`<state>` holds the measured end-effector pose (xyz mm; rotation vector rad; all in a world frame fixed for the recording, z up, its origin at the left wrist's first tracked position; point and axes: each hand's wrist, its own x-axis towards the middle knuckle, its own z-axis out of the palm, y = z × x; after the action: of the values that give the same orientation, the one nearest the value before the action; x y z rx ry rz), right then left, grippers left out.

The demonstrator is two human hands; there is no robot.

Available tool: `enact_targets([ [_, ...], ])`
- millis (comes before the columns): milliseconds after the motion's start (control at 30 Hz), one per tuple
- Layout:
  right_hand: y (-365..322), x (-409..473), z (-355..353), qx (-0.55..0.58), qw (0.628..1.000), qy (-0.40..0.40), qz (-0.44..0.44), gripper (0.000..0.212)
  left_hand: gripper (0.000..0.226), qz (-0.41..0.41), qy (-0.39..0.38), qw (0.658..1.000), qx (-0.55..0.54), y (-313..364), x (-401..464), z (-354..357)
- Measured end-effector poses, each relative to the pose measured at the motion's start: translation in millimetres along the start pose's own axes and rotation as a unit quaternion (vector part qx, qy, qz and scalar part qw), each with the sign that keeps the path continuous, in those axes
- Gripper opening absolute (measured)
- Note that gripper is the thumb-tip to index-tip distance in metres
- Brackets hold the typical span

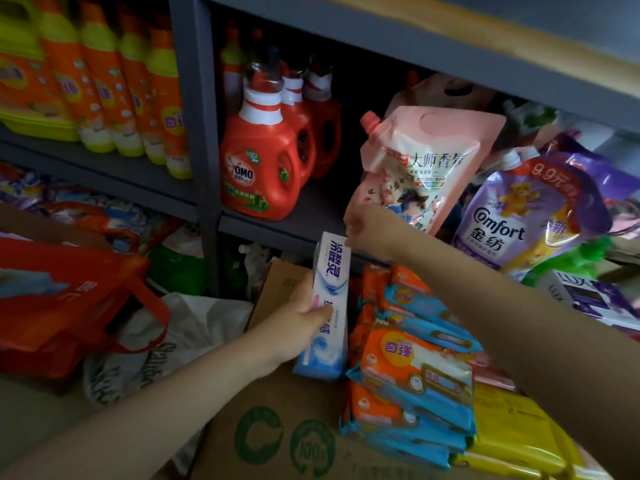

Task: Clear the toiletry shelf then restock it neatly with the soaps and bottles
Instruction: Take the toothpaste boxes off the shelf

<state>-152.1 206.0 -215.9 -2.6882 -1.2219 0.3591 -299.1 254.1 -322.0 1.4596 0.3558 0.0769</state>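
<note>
left hand (294, 327): wraps the toothpaste box (327, 306) upright, ready to shelve.
right hand (367, 228): pinches its top corner, steadying it at the shelf (277, 225) front edge.

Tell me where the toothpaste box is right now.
In the head view, centre frame: the toothpaste box is held upright by the left hand, right hand at its top, beside the soap packs.

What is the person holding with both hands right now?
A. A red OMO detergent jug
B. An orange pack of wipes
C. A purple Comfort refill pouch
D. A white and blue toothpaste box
D: the left hand grips the toothpaste box around its middle while the right hand pinches its top end, just below the shelf edge.
</note>
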Motion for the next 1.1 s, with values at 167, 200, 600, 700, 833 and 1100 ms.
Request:
enact_targets([
  [167,12.3,-8.4,-29.0,0.165,0.98,0.094,-0.059,0.015,0.036,-0.002,-0.018,0.993,0.113,20.6,1.1,-1.7],
  [200,10.8,-14.0,-37.0,0.191,0.974,0.101,-0.069,0.012,0.031,0.011,-0.003,0.988,0.157,29.1,2.8,-8.5],
  [600,-32.8,-6.5,-159.2,0.285,0.862,0.385,-0.165,0.023,0.058,0.503,0.259,0.511,0.647,273.9,34.8,-111.8],
  [700,-43.3,21.7,-180.7,0.165,0.868,0.449,-0.133,0.015,0.08,0.433,0.23,0.459,0.741,300.0,59.7,-138.9],
  [833,-67.4,54.7,-204.6,0.031,0.922,0.354,-0.151,0.027,0.087,0.447,0.221,0.433,0.751,293.4,80.6,-161.3],
  [1100,-76.2,77.9,-215.6,-0.05,0.982,0.15,-0.101,0.046,0.081,0.553,0.228,0.448,0.665,282.2,99.4,-171.0],
])
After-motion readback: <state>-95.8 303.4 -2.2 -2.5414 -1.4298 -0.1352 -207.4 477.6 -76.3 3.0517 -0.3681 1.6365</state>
